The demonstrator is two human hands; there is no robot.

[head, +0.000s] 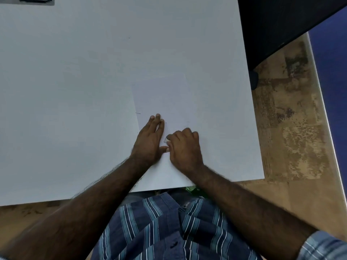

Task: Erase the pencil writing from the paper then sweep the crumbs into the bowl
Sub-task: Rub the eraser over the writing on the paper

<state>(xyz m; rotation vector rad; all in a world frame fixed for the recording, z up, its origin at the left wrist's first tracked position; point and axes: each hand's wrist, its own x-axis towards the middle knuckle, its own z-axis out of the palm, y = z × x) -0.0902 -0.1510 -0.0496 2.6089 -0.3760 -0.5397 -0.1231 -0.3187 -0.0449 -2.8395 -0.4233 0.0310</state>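
Note:
A white sheet of paper (165, 94) lies on the white table (75, 91), near its front edge. My left hand (150, 139) rests flat on the sheet's left part, fingers spread forward. My right hand (185, 149) is closed on a small white eraser (167, 140), pressed to the paper just right of the left hand. Faint pencil marks (186, 123) show above the right hand, and a short dark stroke (138, 113) sits at the sheet's left edge. No bowl is in view.
The table's right edge (251, 109) drops to a mottled brown floor (285, 119). A dark object (281, 25) stands at the back right. A grey item (35, 0) sits at the far left corner of the table. My striped shirt fills the bottom.

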